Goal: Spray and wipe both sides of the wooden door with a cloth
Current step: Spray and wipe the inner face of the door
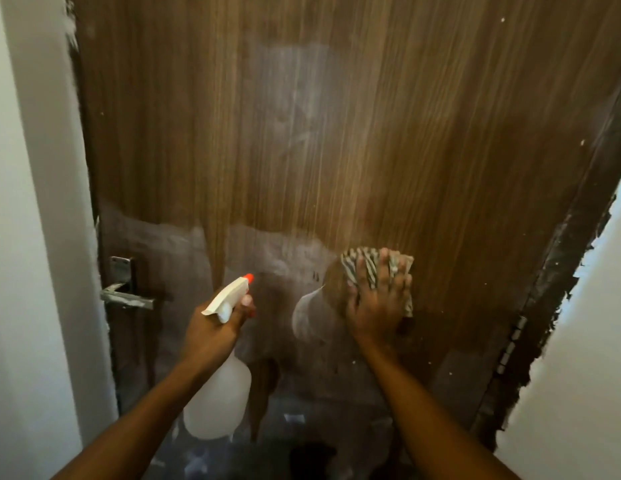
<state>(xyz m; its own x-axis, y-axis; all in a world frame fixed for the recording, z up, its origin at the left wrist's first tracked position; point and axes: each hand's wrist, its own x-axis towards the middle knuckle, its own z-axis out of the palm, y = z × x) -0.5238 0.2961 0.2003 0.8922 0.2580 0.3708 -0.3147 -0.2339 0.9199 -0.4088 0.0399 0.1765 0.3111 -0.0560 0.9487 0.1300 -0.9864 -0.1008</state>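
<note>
The brown wooden door (337, 133) fills the view, with pale dusty smears across its middle and lower part. My left hand (212, 327) grips the neck of a white spray bottle (222, 393); its orange nozzle tip (248, 278) points at the door, and a finger lies at the trigger. My right hand (378, 303) presses a striped cloth (368, 261) flat against the door with spread fingers, right of centre at handle height. A cleaner brown patch lies just left of the cloth.
A metal lever handle (125, 299) on its plate sits at the door's left edge. White walls (28, 237) flank the door on both sides. Hinges (510, 344) and a rough dark frame run down the right edge. The floor below is dark and speckled.
</note>
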